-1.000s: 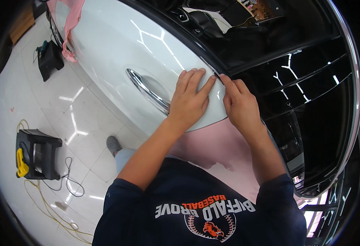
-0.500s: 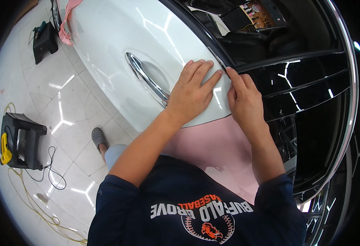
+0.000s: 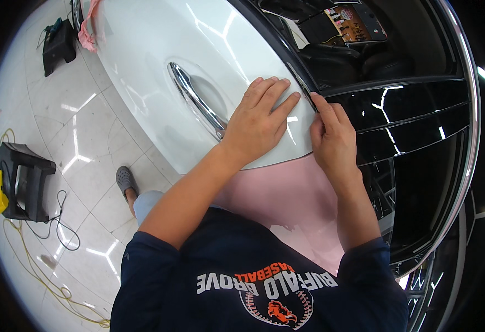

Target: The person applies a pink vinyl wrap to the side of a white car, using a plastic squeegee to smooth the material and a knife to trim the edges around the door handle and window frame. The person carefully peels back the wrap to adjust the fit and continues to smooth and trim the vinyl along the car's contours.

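My left hand (image 3: 262, 119) lies flat on the glossy white car door (image 3: 237, 55), fingers spread and palm down. Just left of it is the chrome door handle (image 3: 195, 102). My right hand (image 3: 334, 130) is at the door's upper rear corner, beside the dark window trim (image 3: 300, 77). Its index finger reaches to the end of that trim while the other fingers curl in. Whatever may be between its thumb and fingers is hidden. Behind the door seam, the pink rear body panel (image 3: 281, 191) begins, below both forearms.
Black side glass (image 3: 408, 105) with a chrome roof strip (image 3: 473, 110) bounds the right. On the tiled floor at left stand a black step stool (image 3: 27, 182) holding a yellow tool (image 3: 0, 193), and another black stool (image 3: 59, 47). A yellow hose (image 3: 49, 288) and a dark cord trail nearby. Pink film (image 3: 89, 27) hangs at the door's far end.
The view has shifted slightly, so the floor items sit a little further left. Both hands keep nearly the same places on the door; the right index finger has moved slightly along the trim.
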`<action>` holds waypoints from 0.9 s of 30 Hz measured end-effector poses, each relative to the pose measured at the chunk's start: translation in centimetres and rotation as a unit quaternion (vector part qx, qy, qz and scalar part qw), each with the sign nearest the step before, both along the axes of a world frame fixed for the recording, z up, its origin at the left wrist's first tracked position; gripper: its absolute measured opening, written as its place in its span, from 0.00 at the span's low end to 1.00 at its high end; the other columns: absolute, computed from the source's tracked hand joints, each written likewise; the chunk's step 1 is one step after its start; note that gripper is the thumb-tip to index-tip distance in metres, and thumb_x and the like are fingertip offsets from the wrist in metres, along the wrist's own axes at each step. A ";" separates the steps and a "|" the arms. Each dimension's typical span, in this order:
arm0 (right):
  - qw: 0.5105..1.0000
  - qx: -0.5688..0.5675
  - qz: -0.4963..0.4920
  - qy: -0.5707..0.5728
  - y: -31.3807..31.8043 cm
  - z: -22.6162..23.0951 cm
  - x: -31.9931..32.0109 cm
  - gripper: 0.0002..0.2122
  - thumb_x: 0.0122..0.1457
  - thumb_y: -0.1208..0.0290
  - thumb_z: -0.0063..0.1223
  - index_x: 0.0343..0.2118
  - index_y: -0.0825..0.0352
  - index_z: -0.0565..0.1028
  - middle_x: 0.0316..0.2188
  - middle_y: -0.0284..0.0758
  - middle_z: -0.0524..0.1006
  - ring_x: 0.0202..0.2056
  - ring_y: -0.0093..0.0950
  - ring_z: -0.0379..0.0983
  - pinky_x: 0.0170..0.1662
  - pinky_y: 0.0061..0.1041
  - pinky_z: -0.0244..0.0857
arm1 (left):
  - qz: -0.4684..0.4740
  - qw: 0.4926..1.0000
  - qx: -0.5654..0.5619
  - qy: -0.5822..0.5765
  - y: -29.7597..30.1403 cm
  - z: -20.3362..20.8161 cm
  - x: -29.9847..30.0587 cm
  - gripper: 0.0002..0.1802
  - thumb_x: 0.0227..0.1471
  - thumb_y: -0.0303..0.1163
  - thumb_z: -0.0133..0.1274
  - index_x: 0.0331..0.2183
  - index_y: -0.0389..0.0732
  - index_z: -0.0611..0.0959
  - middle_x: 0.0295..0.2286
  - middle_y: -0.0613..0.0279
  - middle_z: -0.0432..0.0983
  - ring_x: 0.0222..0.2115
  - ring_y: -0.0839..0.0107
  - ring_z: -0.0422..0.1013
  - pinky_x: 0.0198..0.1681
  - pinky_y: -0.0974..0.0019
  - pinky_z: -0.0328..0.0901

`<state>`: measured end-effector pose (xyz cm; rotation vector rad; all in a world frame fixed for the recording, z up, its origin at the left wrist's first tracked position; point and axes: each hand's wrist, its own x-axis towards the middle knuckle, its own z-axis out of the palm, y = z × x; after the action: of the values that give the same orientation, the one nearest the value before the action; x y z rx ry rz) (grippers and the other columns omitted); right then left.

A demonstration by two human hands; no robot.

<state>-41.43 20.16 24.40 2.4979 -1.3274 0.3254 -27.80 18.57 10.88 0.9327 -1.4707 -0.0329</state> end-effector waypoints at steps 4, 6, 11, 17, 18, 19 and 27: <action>1.000 -0.007 0.000 0.015 -0.1 0.0 0.1 0.21 0.54 0.83 0.55 0.53 0.64 0.76 0.34 0.39 0.75 0.30 0.39 0.77 0.34 0.35 0.74 | -0.005 1.000 -0.003 0.005 -0.1 -0.1 0.1 0.27 0.46 0.23 0.57 0.52 0.43 0.82 0.55 0.55 0.69 0.59 0.56 0.63 0.66 0.50 0.55; 1.000 -0.005 -0.001 0.014 0.0 0.0 0.1 0.21 0.54 0.83 0.55 0.54 0.64 0.76 0.34 0.39 0.75 0.30 0.38 0.77 0.34 0.35 0.74 | -0.008 1.000 -0.006 0.010 -0.1 -0.2 0.0 0.27 0.46 0.23 0.57 0.52 0.42 0.82 0.55 0.54 0.69 0.59 0.56 0.63 0.66 0.50 0.55; 1.000 0.005 -0.009 0.015 0.0 -0.1 0.1 0.22 0.55 0.83 0.55 0.54 0.64 0.75 0.34 0.39 0.75 0.30 0.38 0.78 0.34 0.35 0.75 | -0.006 1.000 -0.011 0.014 -0.3 -0.3 0.0 0.27 0.46 0.23 0.57 0.52 0.42 0.82 0.55 0.54 0.69 0.58 0.55 0.63 0.66 0.49 0.56; 0.998 -0.014 -0.012 0.055 0.0 -0.1 0.3 0.22 0.55 0.82 0.55 0.55 0.64 0.74 0.36 0.39 0.74 0.30 0.38 0.78 0.34 0.35 0.75 | -0.003 1.000 -0.015 0.015 -0.4 -0.3 -0.1 0.27 0.46 0.23 0.56 0.51 0.42 0.82 0.55 0.54 0.70 0.58 0.54 0.64 0.65 0.49 0.56; 0.997 -0.017 -0.018 0.072 0.2 0.0 0.5 0.22 0.55 0.82 0.55 0.56 0.64 0.74 0.36 0.39 0.74 0.30 0.38 0.78 0.34 0.35 0.75 | -0.004 1.000 -0.016 0.017 -0.3 -0.3 -0.1 0.27 0.46 0.23 0.56 0.51 0.42 0.82 0.55 0.54 0.70 0.58 0.54 0.64 0.65 0.49 0.56; 0.996 -0.020 -0.023 0.090 0.3 0.1 0.7 0.22 0.56 0.81 0.55 0.56 0.64 0.73 0.37 0.39 0.74 0.30 0.39 0.78 0.33 0.36 0.76 | -0.006 1.000 -0.016 0.019 -0.3 -0.4 0.0 0.27 0.46 0.23 0.57 0.51 0.42 0.82 0.55 0.54 0.70 0.58 0.54 0.64 0.65 0.49 0.56; 0.974 -0.046 -0.032 0.220 0.9 1.0 2.0 0.22 0.56 0.78 0.54 0.56 0.64 0.73 0.34 0.37 0.73 0.26 0.34 0.78 0.27 0.31 0.74 | -0.014 0.999 -0.022 0.031 -0.5 -0.4 0.0 0.27 0.45 0.23 0.58 0.51 0.42 0.82 0.54 0.54 0.70 0.57 0.55 0.64 0.65 0.49 0.57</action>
<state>-39.39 21.11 25.37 2.2656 -1.1734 -0.1725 -27.76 18.12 10.44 0.8679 -1.4206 -0.0489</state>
